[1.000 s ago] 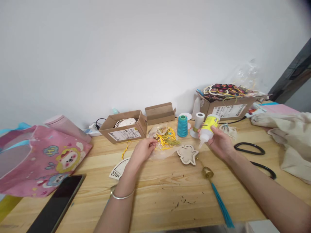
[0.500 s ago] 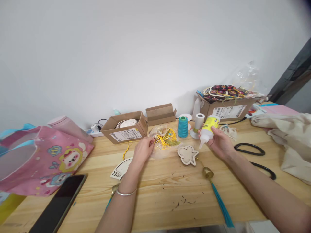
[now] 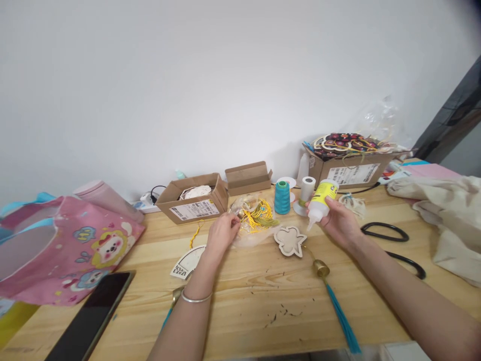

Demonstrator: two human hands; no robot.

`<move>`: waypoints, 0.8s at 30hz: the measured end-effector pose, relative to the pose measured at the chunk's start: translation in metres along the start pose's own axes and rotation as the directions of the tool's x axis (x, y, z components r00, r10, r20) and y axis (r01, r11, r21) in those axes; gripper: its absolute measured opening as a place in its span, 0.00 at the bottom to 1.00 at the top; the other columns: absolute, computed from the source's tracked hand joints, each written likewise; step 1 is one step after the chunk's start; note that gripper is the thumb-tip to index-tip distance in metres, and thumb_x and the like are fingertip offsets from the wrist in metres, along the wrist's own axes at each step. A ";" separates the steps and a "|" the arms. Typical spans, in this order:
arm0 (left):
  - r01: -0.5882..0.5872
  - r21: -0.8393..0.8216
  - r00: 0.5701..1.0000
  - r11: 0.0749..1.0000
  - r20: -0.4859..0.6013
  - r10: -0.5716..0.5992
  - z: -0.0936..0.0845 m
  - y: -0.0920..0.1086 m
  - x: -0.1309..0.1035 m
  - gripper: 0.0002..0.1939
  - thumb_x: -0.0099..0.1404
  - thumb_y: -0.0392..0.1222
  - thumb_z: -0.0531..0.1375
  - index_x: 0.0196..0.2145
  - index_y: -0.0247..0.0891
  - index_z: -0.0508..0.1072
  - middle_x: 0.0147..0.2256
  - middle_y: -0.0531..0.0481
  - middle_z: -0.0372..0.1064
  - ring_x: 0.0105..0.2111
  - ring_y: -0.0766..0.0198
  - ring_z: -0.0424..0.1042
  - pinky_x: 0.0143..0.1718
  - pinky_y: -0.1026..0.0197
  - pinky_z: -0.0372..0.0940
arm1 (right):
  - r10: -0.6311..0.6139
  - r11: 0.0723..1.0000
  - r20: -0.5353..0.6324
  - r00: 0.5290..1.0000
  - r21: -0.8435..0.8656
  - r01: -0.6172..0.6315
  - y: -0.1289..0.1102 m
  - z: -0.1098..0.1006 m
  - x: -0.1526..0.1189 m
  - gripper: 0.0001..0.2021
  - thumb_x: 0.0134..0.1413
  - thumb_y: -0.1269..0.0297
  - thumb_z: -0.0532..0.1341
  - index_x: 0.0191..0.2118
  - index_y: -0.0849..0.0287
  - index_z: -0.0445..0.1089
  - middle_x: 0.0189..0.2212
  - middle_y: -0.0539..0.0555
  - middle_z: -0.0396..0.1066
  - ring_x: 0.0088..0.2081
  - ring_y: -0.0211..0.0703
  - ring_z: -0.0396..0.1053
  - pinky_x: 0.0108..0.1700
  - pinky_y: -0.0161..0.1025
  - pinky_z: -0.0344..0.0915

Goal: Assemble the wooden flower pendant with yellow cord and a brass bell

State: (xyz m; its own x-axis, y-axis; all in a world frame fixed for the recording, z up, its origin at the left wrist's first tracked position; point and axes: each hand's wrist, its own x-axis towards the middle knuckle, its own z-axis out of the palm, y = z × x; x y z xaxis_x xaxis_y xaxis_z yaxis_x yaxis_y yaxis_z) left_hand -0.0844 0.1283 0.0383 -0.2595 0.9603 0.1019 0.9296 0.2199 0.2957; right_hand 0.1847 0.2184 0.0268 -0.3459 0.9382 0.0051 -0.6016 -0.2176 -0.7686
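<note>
My left hand (image 3: 224, 229) is pinched closed at the left edge of a clear plastic bag (image 3: 246, 239) with yellow cords (image 3: 259, 215) in it; what its fingertips grip is too small to make out. My right hand (image 3: 338, 218) holds a white bottle with a yellow label (image 3: 323, 198), tilted with its nozzle down and left. Below and left of the nozzle lies a wooden flower-shaped piece (image 3: 290, 241), joined by a cord to a brass bell (image 3: 320, 268) with a teal tassel (image 3: 342, 318). A fan-shaped piece (image 3: 188, 261) is partly hidden by my left forearm.
An open cardboard box (image 3: 195, 200), a teal thread cone (image 3: 282, 198), a white spool (image 3: 308, 189) and a fuller box (image 3: 353, 170) line the back. Black handles (image 3: 385, 231) and cloth (image 3: 451, 220) lie right; a phone (image 3: 90, 316) and pink bag (image 3: 101, 240) left.
My left hand has shifted very slightly right at the bag. The right hand and bottle are almost where they were, a touch further left.
</note>
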 end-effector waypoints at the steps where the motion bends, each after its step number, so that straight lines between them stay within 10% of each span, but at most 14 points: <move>1: 0.008 -0.003 1.000 1.000 -0.001 -0.008 0.000 -0.001 0.000 0.07 0.55 0.37 0.55 0.32 0.39 0.72 0.31 0.50 0.70 0.30 0.64 0.67 0.30 0.65 0.56 | 0.000 1.000 0.004 1.000 -0.003 0.000 0.000 0.000 0.000 0.10 0.40 0.61 0.63 0.32 0.58 0.71 0.27 0.52 0.75 0.31 0.47 0.73 0.32 0.42 0.72; 24: -0.013 -0.006 0.999 1.000 0.042 0.013 0.001 -0.003 0.002 0.18 0.59 0.39 0.51 0.47 0.38 0.68 0.33 0.46 0.69 0.32 0.62 0.68 0.33 0.64 0.59 | 0.018 1.000 -0.025 1.000 0.019 -0.017 -0.002 0.004 -0.002 0.09 0.40 0.62 0.63 0.31 0.59 0.70 0.26 0.53 0.75 0.30 0.48 0.73 0.31 0.43 0.72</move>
State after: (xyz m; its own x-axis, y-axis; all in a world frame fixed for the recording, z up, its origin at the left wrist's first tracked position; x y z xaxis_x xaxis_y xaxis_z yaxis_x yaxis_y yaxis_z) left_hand -0.0872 0.1296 0.0365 -0.2365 0.9694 0.0659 0.9311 0.2067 0.3004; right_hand 0.1836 0.2155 0.0307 -0.3383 0.9407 -0.0249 -0.6094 -0.2391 -0.7560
